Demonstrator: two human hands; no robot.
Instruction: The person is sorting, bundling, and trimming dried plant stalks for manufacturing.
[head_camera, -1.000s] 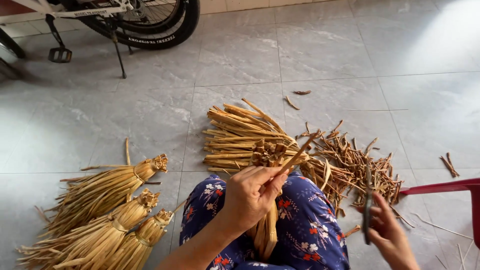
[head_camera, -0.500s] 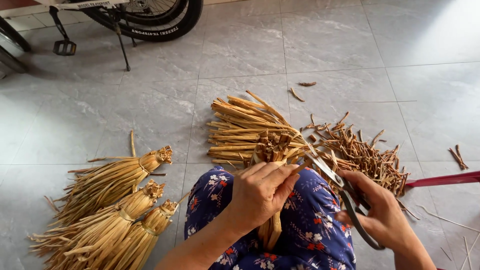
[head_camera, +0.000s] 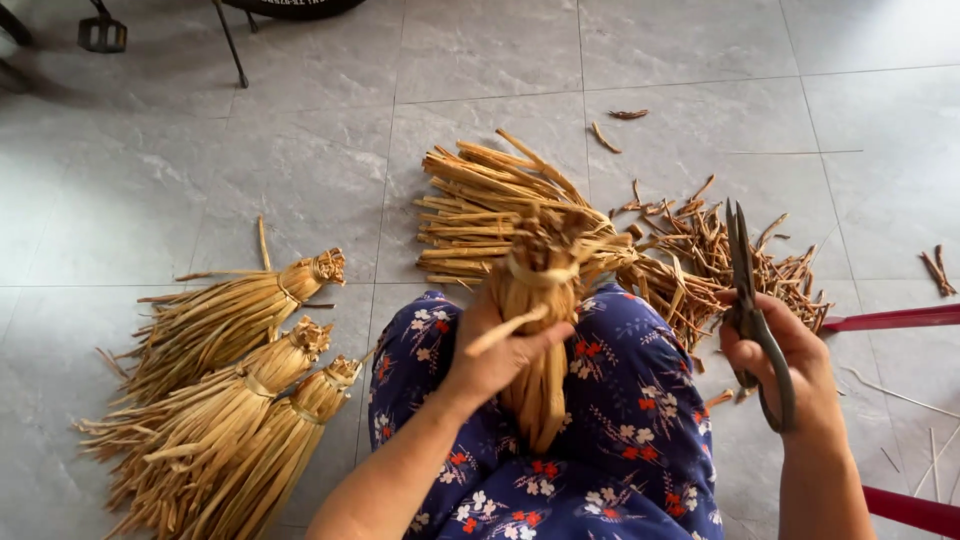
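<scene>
The left hand (head_camera: 500, 350) grips a tied straw bundle (head_camera: 538, 320) upright over the lap while the right hand (head_camera: 785, 355), fingers closed round scissors (head_camera: 750, 300), holds the blades near its ragged top, so trimming seems in hand, needing careful blade alignment.

No packages, labels, signs or screens show, as far as visible.
</scene>
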